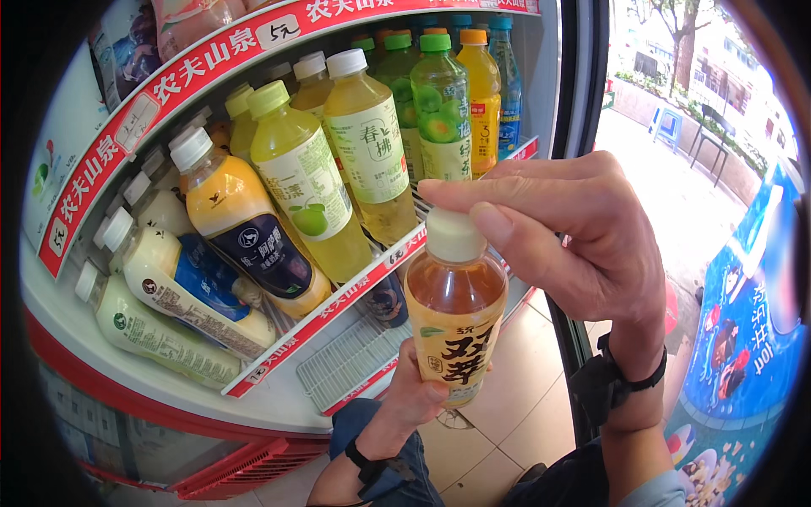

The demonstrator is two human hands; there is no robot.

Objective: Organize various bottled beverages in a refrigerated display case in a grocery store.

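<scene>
A plastic bottle of amber tea point(457, 317) with a cream cap and a pale yellow label stands nearly upright before me. My left hand point(415, 386) is closed around its lower part, with some fingers hidden behind it. Above and to the right, my right hand point(564, 222) bends over the cap point(455, 234); its thumb and fingertips are close to the cap's top edge, and whether they touch it I cannot tell. Behind the bottle, an open drinks fridge holds rows of bottles, among them an orange-and-dark milk tea bottle point(253, 228) and a yellow-green drink bottle point(310, 190).
A red-and-white shelf strip point(336, 301) runs in front of the bottles. Below it lies a white wire shelf point(348, 361). The dark fridge door frame point(580, 82) rises on the right, beside a blue printed banner point(741, 323). Tiled floor point(526, 405) shows below.
</scene>
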